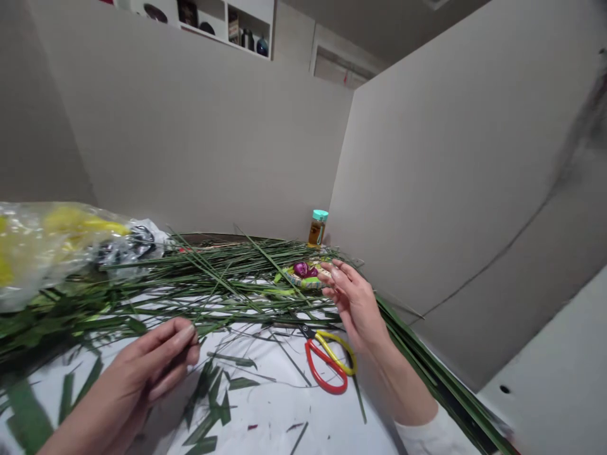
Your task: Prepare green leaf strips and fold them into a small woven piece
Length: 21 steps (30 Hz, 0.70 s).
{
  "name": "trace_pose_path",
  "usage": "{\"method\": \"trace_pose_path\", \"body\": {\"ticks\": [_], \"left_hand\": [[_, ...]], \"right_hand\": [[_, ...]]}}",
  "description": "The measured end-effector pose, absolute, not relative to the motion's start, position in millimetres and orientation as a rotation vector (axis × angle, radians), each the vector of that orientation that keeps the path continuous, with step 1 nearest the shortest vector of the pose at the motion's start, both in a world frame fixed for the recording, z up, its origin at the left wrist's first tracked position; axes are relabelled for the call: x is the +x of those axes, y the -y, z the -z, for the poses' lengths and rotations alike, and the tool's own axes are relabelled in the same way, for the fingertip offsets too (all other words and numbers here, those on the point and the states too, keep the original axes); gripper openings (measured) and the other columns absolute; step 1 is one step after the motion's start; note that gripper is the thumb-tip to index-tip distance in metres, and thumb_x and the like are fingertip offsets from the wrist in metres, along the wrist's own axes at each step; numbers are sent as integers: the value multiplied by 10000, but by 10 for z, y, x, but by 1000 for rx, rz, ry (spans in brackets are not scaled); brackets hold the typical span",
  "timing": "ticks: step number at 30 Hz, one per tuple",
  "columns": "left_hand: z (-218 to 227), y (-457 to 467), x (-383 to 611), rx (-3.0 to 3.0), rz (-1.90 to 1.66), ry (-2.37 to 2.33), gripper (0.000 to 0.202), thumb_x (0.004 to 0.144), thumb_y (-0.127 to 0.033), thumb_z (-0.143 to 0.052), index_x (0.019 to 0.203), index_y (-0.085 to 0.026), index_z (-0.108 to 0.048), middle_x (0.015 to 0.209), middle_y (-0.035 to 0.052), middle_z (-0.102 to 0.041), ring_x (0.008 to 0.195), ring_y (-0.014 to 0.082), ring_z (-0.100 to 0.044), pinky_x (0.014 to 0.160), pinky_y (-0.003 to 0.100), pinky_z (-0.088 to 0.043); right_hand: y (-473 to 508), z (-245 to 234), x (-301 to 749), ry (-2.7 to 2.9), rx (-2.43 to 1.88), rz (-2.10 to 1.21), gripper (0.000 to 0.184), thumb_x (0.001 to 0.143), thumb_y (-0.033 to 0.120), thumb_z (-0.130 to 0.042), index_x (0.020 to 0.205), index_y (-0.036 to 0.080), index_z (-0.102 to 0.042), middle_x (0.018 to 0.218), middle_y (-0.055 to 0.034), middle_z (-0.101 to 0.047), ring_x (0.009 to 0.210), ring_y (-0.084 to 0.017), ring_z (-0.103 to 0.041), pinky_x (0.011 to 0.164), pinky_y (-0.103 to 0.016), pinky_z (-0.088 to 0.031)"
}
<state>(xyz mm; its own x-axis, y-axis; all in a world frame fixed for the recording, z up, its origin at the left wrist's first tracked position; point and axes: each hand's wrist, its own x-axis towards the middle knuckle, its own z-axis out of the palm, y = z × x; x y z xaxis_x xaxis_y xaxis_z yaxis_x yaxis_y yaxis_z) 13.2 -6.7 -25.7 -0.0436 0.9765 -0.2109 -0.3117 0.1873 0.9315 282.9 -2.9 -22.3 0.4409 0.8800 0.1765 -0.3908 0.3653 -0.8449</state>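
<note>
My left hand hovers low over the white table, fingers pressed together around a thin green leaf strip that runs off to the right. My right hand is raised with its fingers spread and nothing in it, just in front of a small woven dish that holds a purple flower. Red and yellow scissors lie on the table just below my right hand. A wide heap of long green leaves stretches across the back of the table.
An amber jar with a teal lid stands at the back corner. A clear plastic bag with yellow contents lies at the left. Cut leaf scraps litter the table. Grey partition walls close in the back and right.
</note>
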Motion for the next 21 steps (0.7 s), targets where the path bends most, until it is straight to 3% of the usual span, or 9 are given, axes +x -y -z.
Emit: {"method": "trace_pose_path", "body": {"ticks": [2,5,9,13,17,21], "left_hand": [[306,61,113,936,-1270,-1140,258,607,-303,-848,712,-175,-650,598,-24,-652,443,62,-451,387,121,-373],[444,87,107,1265,-1323,-1202,302,709,-491,-769,795,-227,-649,656,-17,-656,523,113,-501,426,169,-403],[683,176,146,1968,-1288,-1180,95,876,-319,-606,846,-256,-670,760,4,-700,655,167,-620,590,238,-494],[845,267,193,2327,-1157,-960,247,904,-126,-465,879,-267,-667,821,10,-710,700,156,-654,640,224,-503],[796,313,242,2189,-1101,-1017,194,940,-249,-496,845,-251,-666,847,20,-721,748,167,-661,682,240,-492],[706,313,257,1689,-895,-1079,316,948,-485,-488,874,-235,-665,699,-7,-666,529,127,-529,507,241,-412]], "right_hand": [[62,249,2708,759,-879,-963,506,682,317,-846,1127,183,-646,1250,-95,-663,999,-204,-678,735,-268,-564],[123,352,2468,963,-964,-1150,501,748,371,-793,1184,177,-641,1258,-121,-666,970,-203,-680,690,-271,-558],[247,496,2104,1225,-970,-1361,441,715,400,-801,1062,165,-665,959,-69,-724,694,-133,-641,494,-198,-470],[324,524,1954,1299,-1013,-1389,317,794,438,-731,906,151,-655,585,37,-616,452,-65,-501,469,-182,-402],[295,514,2054,1220,-944,-1394,263,789,388,-762,801,150,-651,653,21,-643,545,-71,-556,578,-193,-445],[273,515,2181,1187,-801,-1432,144,813,286,-766,819,164,-689,792,7,-665,659,-77,-582,651,-195,-464]]}}
